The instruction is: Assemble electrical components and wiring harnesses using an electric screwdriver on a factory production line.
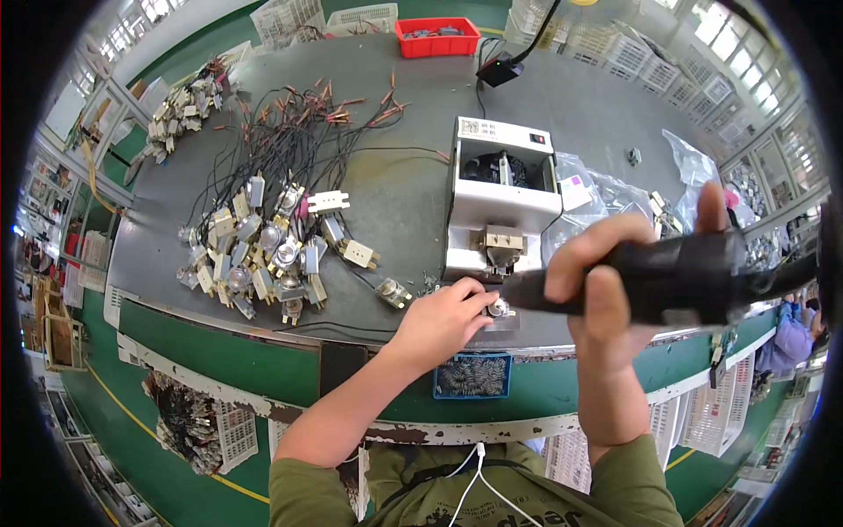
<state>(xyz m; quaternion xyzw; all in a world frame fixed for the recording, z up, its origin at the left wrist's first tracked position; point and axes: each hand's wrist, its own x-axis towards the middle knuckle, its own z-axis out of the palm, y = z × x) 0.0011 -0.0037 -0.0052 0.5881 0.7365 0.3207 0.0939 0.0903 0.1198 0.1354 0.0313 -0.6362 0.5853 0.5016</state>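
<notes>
My right hand (pixel 606 285) is wrapped round a black electric screwdriver (pixel 676 279), its tapered nose pointing left. That nose is close to a small part with a round clear lens (pixel 500 307), at the table's front edge. My left hand (pixel 446 323) pinches this part from the left; most of it is hidden by the fingers. Just beyond them stands a screw feeder (pixel 505 206), a silver and white box with an open top. Left of my left hand lies a lamp holder (pixel 392 292) with a clear lens, joined to a black wire.
A heap of wired lamp holders (pixel 263 250) covers the table's left side, with black wires (pixel 299 132) behind. A blue tray of screws (pixel 472 378) sits below the front edge. A red bin (pixel 436 38) stands at the back. Plastic bags (pixel 606 202) lie right of the feeder.
</notes>
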